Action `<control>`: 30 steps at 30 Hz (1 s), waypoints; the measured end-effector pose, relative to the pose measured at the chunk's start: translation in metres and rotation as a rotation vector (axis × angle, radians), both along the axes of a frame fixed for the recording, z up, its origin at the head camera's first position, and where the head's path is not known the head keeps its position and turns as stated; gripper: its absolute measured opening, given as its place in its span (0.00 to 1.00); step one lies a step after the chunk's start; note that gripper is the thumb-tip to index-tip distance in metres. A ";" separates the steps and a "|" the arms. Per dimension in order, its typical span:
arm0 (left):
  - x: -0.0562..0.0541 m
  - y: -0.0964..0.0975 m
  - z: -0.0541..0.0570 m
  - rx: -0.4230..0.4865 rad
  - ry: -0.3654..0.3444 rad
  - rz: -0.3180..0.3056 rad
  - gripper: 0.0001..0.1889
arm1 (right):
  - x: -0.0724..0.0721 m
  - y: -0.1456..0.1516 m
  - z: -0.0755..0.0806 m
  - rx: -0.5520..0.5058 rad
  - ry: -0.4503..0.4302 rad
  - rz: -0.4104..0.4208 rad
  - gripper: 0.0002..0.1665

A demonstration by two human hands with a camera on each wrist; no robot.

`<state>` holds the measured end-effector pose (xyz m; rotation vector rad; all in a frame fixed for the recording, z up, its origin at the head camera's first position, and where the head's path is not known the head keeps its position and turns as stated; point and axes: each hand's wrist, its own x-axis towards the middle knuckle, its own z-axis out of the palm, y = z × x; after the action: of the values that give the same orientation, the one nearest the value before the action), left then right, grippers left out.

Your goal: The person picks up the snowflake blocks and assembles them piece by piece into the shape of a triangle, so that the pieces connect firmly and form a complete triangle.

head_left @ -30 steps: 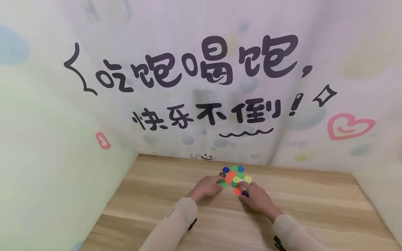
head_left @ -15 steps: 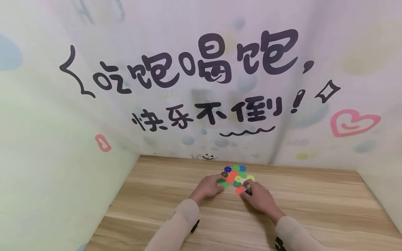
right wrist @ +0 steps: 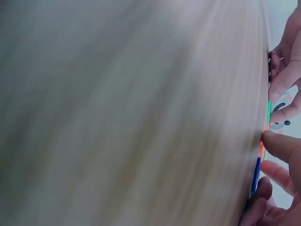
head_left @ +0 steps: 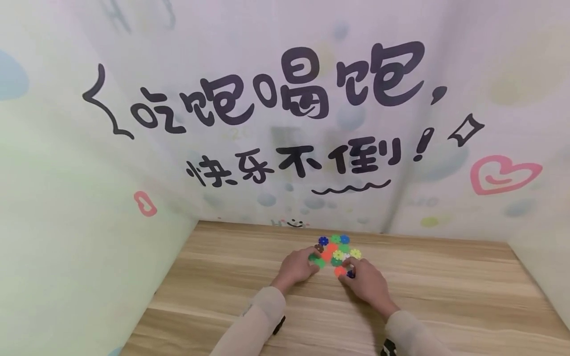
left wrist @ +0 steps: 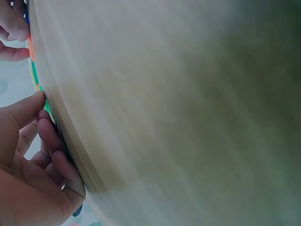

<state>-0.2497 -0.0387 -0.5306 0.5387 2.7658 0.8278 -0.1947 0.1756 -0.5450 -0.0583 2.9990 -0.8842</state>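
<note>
A cluster of colourful flower-shaped snowflake discs lies flat on the wooden table (head_left: 249,277). My left hand (head_left: 296,268) pinches a green snowflake disc (head_left: 319,263) at the cluster's left side, thumb near and index finger far. On the right, my right hand (head_left: 368,283) has thumb and index finger curled about an orange snowflake disc (head_left: 340,271) at the near edge. A dark blue disc (head_left: 350,274) sits partly hidden under that hand. The left wrist view shows the left hand (left wrist: 33,179) low against the tabletop; the right wrist view shows the right hand (right wrist: 284,162) likewise.
Other discs of the cluster reach toward the back: a dark blue one (head_left: 323,241), a brown one (head_left: 319,248), a light blue one (head_left: 345,239) and a yellow one (head_left: 355,253). Behind the table rises a wall (head_left: 249,202) with black lettering. A pale side wall (head_left: 89,257) stands left.
The right index finger has drawn back and curled in toward the thumb. The left hand has shifted only slightly. The discs stay nearly in place as the head view tilts a little.
</note>
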 end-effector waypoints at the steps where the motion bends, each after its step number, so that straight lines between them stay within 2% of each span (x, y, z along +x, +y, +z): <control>1: 0.001 0.000 0.000 -0.001 -0.002 0.002 0.17 | 0.000 0.000 -0.001 0.002 -0.002 -0.006 0.19; 12: 0.001 0.002 0.000 -0.003 -0.011 0.042 0.15 | 0.002 -0.008 0.001 -0.023 0.024 -0.030 0.15; 24: -0.002 0.004 -0.001 0.032 -0.081 0.091 0.14 | 0.004 -0.011 0.001 -0.048 0.049 -0.047 0.16; 30: 0.000 0.004 -0.001 0.049 -0.092 0.105 0.14 | 0.004 -0.013 -0.003 -0.050 0.082 -0.044 0.17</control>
<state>-0.2501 -0.0342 -0.5320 0.3567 2.7154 0.9208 -0.1902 0.1630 -0.5481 -0.0306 3.0650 -0.9842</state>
